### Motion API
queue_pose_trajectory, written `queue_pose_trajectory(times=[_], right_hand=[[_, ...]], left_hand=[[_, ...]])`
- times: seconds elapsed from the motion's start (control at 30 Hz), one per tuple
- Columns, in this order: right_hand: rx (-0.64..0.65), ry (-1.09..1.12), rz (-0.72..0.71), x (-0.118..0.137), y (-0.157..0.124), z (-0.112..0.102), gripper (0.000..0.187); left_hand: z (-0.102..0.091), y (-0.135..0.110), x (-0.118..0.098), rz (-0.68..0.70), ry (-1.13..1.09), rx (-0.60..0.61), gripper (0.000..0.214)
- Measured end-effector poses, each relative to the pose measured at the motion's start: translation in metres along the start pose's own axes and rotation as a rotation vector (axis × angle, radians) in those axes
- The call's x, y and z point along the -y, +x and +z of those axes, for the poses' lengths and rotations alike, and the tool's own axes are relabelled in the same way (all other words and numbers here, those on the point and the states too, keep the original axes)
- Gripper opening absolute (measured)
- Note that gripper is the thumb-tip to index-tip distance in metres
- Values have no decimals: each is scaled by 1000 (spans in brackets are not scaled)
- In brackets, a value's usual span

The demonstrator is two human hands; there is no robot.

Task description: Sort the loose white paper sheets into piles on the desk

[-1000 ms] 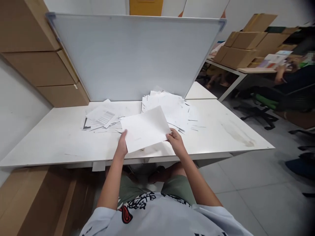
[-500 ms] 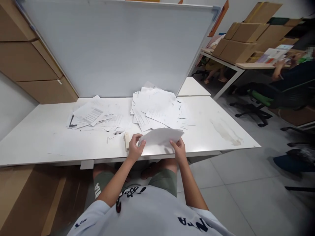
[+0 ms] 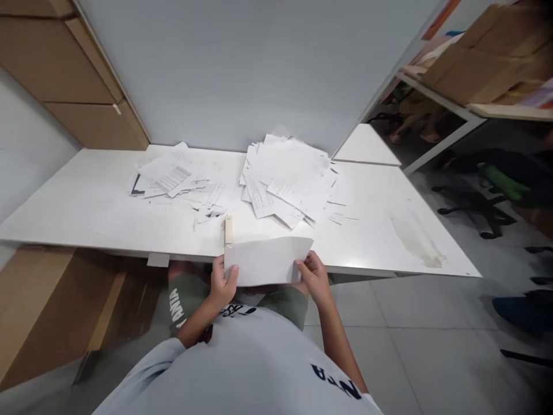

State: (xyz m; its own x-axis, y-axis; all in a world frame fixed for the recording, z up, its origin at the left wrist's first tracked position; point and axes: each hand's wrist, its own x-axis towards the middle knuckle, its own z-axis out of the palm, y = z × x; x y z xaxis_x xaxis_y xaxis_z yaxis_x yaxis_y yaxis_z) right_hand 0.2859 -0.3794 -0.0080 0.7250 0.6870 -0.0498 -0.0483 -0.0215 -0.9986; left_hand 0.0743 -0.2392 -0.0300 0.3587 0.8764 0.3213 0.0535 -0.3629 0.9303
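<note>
A white sheet of paper (image 3: 268,262) is held between my two hands at the table's front edge; whether it is one sheet or a few I cannot tell. My left hand (image 3: 223,282) pinches its left end with the thumb on top. At the right end, my right hand (image 3: 313,274) grips it the same way. Just beyond the sheet's left corner lies a small cream-coloured oblong object (image 3: 228,229). Behind it, a messy heap of printed papers (image 3: 294,173) rests against the board. Another, smaller heap of papers and scraps (image 3: 166,173) lies to the left.
The white table (image 3: 78,202) carries a tall whiteboard (image 3: 259,69) along its back. Cardboard boxes (image 3: 99,124) stand at the left, with more cardboard (image 3: 43,305) below the table. At the right are an office chair (image 3: 479,202), another table and a person.
Both hands have drawn the paper closer to my body and tilted it so its face shows more. My view has tipped downward and shifted left.
</note>
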Motion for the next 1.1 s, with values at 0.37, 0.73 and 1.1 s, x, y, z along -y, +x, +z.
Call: queue_pose_trajectory(times=[0.37, 0.73, 1.1], right_hand=[[288, 78, 343, -10, -19, 83, 59], [149, -60, 275, 1, -16, 65, 69], [271, -330, 277, 11, 30, 56, 62]], left_hand=[[-85, -4, 10, -513, 10, -41, 59], [-67, 18, 2, -561, -34, 57, 62], [-58, 21, -9, -600, 195, 85, 73]])
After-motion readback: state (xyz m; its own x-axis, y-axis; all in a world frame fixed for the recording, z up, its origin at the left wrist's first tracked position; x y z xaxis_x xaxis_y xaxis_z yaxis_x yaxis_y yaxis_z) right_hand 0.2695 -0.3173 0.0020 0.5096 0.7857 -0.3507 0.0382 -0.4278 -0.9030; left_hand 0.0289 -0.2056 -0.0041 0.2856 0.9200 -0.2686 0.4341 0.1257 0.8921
